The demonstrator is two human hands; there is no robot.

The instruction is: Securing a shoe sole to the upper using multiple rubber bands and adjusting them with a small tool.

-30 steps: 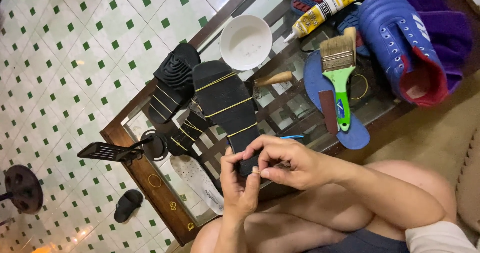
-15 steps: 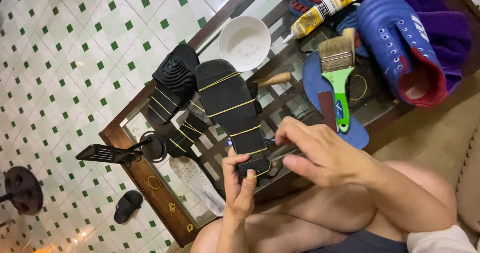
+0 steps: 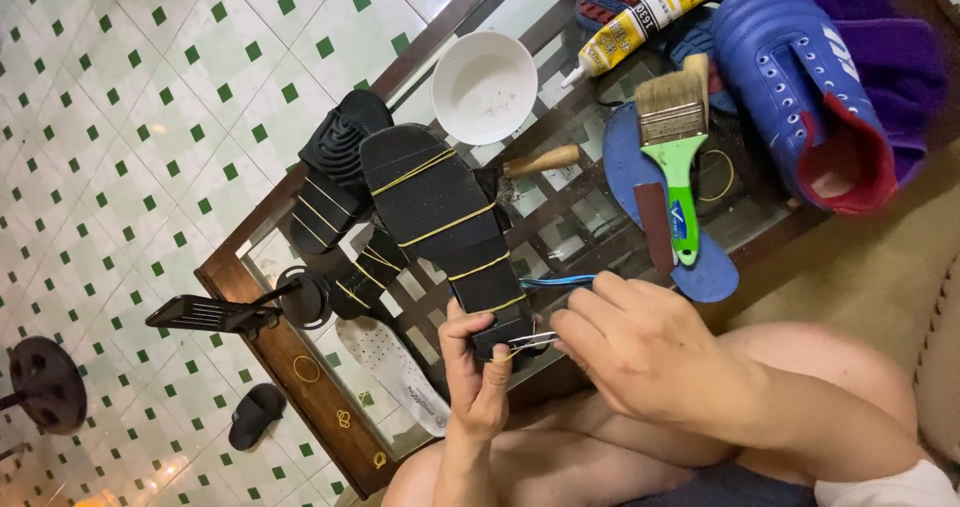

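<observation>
- The fingers of the left hand [image 3: 478,382] are closed around the lower end of a black shoe sole [image 3: 447,232]; the thumb presses on its face and a yellow rubber band is near the thumb tip.
- The right hand [image 3: 640,352] is curled; its fingertips pinch a small metal tool [image 3: 530,342], maybe tweezers or small scissors, I cannot tell which; the tip of the tool touches the lower end of the sole.
- The sole is held up in the air above the table edge, tilted, with its far end toward the white bowl [image 3: 484,87]; several yellow rubber bands go across it.
- A thin blue strip [image 3: 555,281] shows just behind the right fingers, beside the sole.
- Both forearms rest over the bare knees of the person.
- On the glass table [image 3: 260,287] with a wooden frame, other black soles [image 3: 335,182] with rubber bands lie just left of the held sole; a white insole [image 3: 395,367] lies under the glass.
- Farther right lie a brush with a green handle [image 3: 678,157] on a blue insole [image 3: 625,152], a wooden tool handle [image 3: 540,160], a yellow glue tube [image 3: 635,22] and a blue shoe [image 3: 800,77] on a purple cloth [image 3: 890,37].
- The floor [image 3: 120,87] has white tiles with green squares; a black slipper [image 3: 253,415] lies on it.
</observation>
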